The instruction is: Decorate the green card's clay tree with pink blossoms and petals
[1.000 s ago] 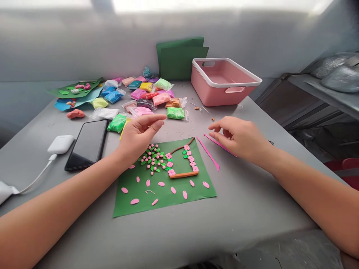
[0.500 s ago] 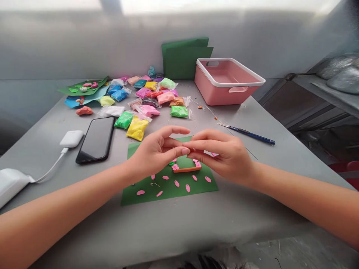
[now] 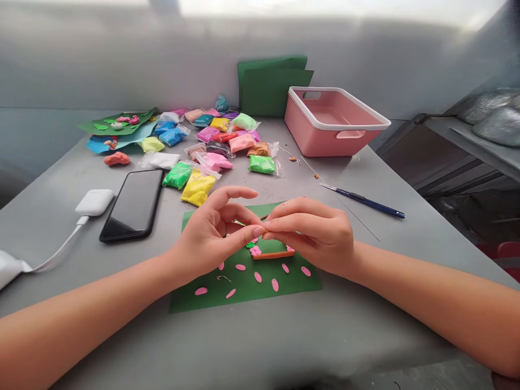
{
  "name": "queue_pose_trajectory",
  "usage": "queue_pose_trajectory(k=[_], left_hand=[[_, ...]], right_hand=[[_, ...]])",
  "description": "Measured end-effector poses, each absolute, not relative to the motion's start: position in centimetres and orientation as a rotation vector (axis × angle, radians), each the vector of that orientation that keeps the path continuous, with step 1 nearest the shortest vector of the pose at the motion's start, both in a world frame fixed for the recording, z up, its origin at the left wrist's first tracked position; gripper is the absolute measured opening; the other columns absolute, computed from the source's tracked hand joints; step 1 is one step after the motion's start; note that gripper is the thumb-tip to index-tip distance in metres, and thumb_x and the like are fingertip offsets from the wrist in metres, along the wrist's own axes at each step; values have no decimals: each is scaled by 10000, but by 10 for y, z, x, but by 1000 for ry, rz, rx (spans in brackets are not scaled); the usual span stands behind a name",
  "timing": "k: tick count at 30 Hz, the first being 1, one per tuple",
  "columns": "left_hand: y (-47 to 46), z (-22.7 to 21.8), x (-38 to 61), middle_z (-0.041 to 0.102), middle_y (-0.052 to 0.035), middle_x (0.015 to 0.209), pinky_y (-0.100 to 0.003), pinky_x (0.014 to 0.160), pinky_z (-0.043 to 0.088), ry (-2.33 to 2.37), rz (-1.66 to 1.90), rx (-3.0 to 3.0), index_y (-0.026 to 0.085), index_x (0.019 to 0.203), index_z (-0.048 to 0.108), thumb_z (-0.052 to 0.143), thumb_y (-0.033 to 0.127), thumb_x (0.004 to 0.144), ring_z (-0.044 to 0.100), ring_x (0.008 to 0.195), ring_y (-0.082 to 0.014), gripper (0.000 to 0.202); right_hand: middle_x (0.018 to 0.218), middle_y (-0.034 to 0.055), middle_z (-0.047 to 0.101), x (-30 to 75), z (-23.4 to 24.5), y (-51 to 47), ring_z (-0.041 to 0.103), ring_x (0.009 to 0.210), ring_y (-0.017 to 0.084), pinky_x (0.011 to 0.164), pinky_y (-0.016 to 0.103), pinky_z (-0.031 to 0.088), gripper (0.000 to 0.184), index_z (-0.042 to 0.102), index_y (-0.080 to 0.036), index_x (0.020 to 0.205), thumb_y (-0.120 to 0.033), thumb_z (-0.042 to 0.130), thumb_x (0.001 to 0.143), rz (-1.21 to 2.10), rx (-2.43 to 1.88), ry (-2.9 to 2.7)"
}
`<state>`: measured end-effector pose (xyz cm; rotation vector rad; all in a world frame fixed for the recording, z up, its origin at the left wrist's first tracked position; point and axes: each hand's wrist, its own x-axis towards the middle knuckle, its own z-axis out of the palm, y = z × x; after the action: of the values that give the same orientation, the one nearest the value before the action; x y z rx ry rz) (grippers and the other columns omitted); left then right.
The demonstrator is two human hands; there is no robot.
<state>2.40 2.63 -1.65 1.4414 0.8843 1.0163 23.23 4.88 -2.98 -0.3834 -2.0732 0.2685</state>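
Observation:
My left hand (image 3: 215,233) and my right hand (image 3: 312,233) meet fingertip to fingertip just above a green sheet (image 3: 244,284) on the grey table (image 3: 284,336). Both pinch at the same spot, and whatever is between the fingers is hidden. On the sheet under them lie an orange clay bar (image 3: 274,254), small pink clay flowers (image 3: 255,250) and several loose pink petals (image 3: 257,277). My hands cover most of the clay picture.
A black phone (image 3: 132,205) and a white charger case (image 3: 94,202) lie at the left. Several bags of coloured clay (image 3: 211,146) sit behind, with a yellow one (image 3: 197,187) nearest. A pink bin (image 3: 300,127), green card sheets (image 3: 272,86) and a blue needle tool (image 3: 365,200) are at the right.
My right hand came in from the pink strips at the right and my left hand came down, until their fingertips met in a pinch over the sheet. The view shifted slightly.

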Motion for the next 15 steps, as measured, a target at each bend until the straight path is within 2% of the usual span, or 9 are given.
queue_pose_trajectory(k=[4, 8, 15], left_hand=[[25, -19, 24, 693, 16, 800, -236, 645, 577, 858, 1037, 1475, 249, 1129, 546, 740, 245, 842, 700, 770, -146, 346], [25, -21, 23, 680, 12, 791, -236, 671, 583, 851, 1092, 1505, 233, 1086, 570, 727, 218, 850, 694, 790, -145, 283], [27, -24, 23, 685, 16, 790, -186, 666, 586, 819, 1112, 1494, 209, 1011, 614, 739, 181, 836, 691, 758, -108, 217]], right_hand=[[879, 56, 703, 238, -28, 48, 701, 784, 133, 701, 238, 602, 198, 711, -189, 999, -37, 670, 878, 272, -391, -2077], [903, 44, 718, 242, -25, 46, 708, 792, 139, 711, 252, 610, 255, 708, -248, 1030, -42, 625, 906, 279, -462, -2098], [913, 46, 727, 241, -26, 44, 708, 805, 137, 704, 247, 616, 255, 691, -244, 1059, -48, 618, 914, 245, -469, -2113]])
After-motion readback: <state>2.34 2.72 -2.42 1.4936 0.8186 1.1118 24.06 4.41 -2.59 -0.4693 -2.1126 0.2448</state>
